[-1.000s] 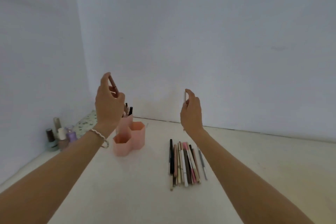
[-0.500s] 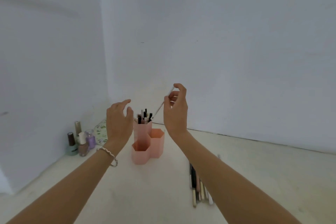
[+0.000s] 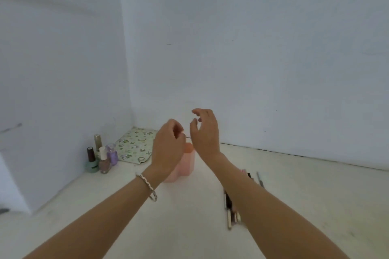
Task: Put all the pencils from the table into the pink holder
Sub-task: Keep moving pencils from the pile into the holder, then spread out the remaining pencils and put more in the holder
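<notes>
Hovering over the pink hexagonal plastic holder (image 3: 186, 163), the empty right hand (image 3: 205, 132) and loosely curled left hand (image 3: 168, 149), its grasp unclear, are risking tipping it.

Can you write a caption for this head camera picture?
Both hands, left and right, hover over the pink holder; pencils wait on the table.

Head-height view, forward-down onto table (image 3: 189, 227)

Both hands at frame centre: left hand (image 3: 168, 149) and right hand (image 3: 205, 132) over holder (image 3: 186, 164); pencils (image 3: 230, 210) lower right on table (image 3: 189, 216).
</notes>
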